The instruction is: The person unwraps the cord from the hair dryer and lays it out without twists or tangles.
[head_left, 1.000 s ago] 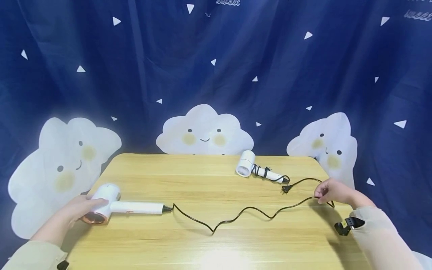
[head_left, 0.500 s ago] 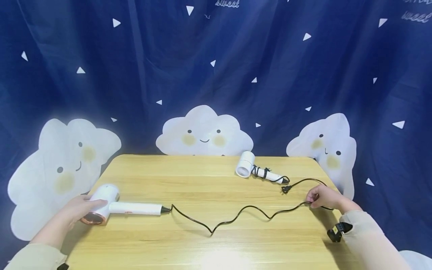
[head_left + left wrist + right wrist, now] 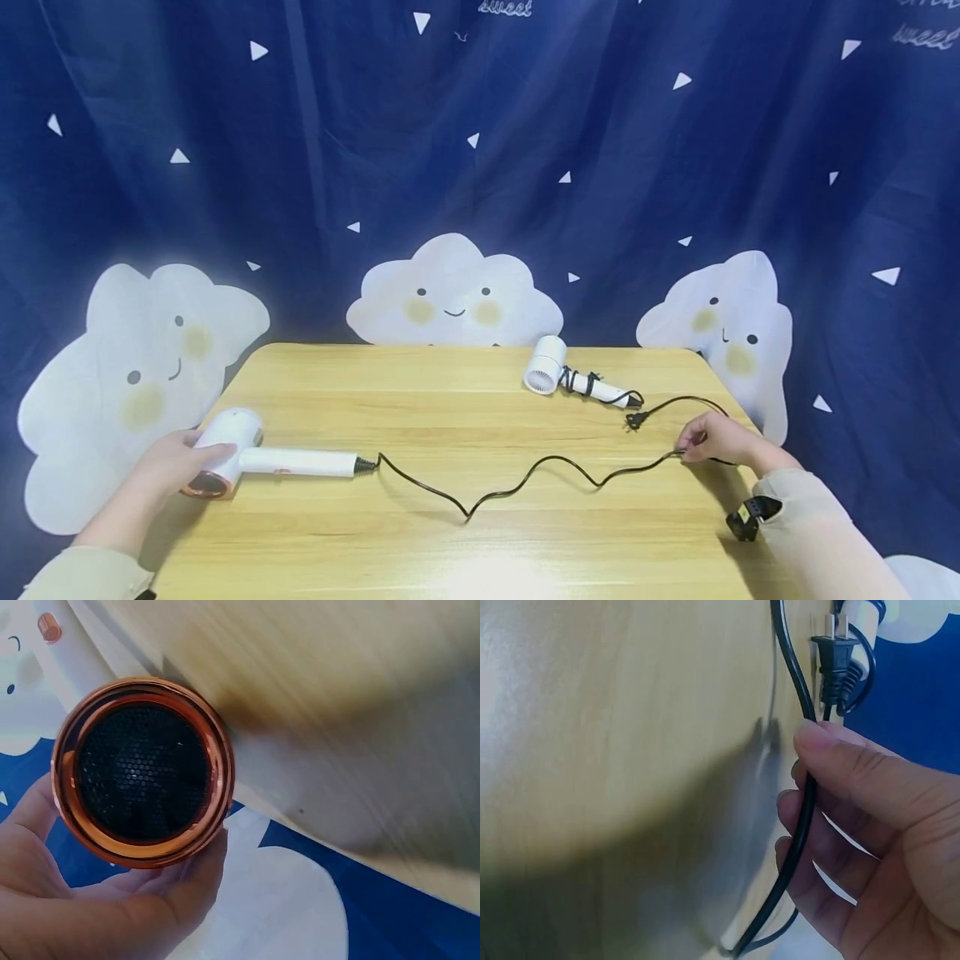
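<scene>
A white hair dryer [image 3: 300, 462] with a copper-rimmed end lies across the left part of the table, its handle pointing right. My left hand [image 3: 167, 467] grips its round head; the left wrist view shows the dark mesh grille [image 3: 142, 772] inside the copper ring, with fingers and thumb on either side. From the handle a black cord [image 3: 558, 460] runs in bends to the right. Over there my right hand [image 3: 716, 442] pinches the cord between thumb and fingers. Beyond that hand the cord loops back to a two-pin plug [image 3: 835, 656].
A second, smaller white hair dryer [image 3: 546, 367] lies near the table's back edge, its own cord wound round the handle. The plug rests close to that handle's end. A blue curtain [image 3: 450, 167] with clouds hangs behind the wooden table [image 3: 337, 542].
My right hand has moved left and slightly toward me along with the cord, mostly in the first half second. My left hand stays on the hair dryer, which has shifted very slightly left.
</scene>
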`<state>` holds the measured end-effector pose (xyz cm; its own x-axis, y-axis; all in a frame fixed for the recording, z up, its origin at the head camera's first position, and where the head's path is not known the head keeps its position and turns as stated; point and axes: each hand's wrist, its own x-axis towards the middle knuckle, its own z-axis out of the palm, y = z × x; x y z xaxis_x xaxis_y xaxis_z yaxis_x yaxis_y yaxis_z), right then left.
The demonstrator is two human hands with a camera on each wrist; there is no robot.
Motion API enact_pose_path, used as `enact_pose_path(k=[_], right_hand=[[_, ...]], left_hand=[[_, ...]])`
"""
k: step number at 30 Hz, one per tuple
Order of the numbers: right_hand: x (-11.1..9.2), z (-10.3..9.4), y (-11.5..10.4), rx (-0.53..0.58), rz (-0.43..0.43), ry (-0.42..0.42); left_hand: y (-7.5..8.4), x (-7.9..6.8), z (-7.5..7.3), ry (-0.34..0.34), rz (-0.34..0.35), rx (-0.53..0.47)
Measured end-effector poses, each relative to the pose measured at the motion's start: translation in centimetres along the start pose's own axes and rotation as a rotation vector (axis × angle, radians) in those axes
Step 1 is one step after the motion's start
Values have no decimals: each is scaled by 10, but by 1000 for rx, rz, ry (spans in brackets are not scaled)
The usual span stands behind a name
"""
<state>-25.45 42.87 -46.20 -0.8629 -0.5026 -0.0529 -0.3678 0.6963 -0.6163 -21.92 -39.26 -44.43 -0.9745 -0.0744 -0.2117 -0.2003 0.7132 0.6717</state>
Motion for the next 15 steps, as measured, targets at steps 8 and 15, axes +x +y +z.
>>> enact_pose_path(k=[8, 15], right_hand=[[6, -13, -12, -118, -15, 43], [19, -21, -21, -137, 9, 56]], left_hand=[[9, -3, 2, 98, 80, 216], [10, -4, 5, 122, 64, 260]])
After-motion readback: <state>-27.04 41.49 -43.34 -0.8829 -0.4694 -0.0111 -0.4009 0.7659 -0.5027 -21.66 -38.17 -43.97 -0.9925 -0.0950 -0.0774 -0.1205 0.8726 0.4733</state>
